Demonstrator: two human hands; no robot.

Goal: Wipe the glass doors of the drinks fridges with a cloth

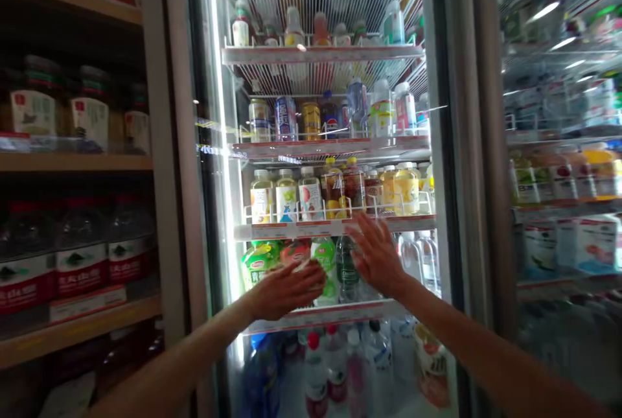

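I face a lit drinks fridge with wire shelves [335,227] full of bottles and cans. My left hand [286,288] reaches in at the second shelf from the bottom, fingers stretched out flat beside a green-labelled bottle [324,266]. My right hand [374,253] is raised next to it with fingers spread, palm toward a dark green bottle [346,269]. Neither hand holds anything. The shelf above carries juice bottles [286,196] in yellow, red and amber.
Wooden shelves [72,162] at the left hold jars and large water bottles [80,249]. A grey door frame [459,146] stands right of the open bay, and a second glass-fronted fridge [564,178] lies beyond it. Large bottles [335,366] fill the fridge floor.
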